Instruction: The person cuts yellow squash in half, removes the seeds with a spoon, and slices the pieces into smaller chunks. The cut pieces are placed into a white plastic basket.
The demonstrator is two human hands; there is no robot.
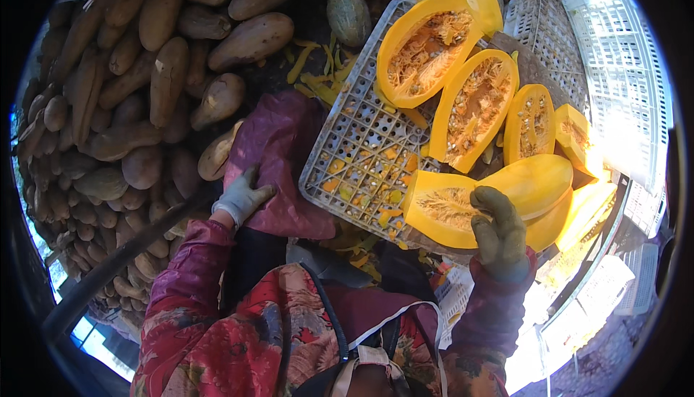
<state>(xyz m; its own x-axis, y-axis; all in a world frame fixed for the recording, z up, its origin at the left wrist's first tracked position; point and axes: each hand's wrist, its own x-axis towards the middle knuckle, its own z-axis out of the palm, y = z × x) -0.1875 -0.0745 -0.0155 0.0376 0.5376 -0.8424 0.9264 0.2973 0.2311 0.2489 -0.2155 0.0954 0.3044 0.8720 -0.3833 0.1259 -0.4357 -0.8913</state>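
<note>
My left hand (244, 197), in a pale glove, rests with its fingers spread on the maroon cloth (271, 164) over my lap. My right hand (500, 234), in a soiled glove, is raised with thumb and fingers apart, beside a peeled, cut squash piece (442, 210) with its fibrous flesh showing; whether it touches the piece is unclear. Peeled squash halves (428, 50) with seeds and pulp lie cut side up along the right of an upturned plastic crate (347, 120). A whole-looking peeled squash (528, 185) lies just beyond my right fingers.
Unpeeled squashes (171, 82) are heaped at the left and top. A dark pole (130, 250) slants across the lower left. White plastic crates (618, 71) stand at the right. Peel strips (320, 85) lie on the ground behind the crate, and scraps and seeds cover its grid.
</note>
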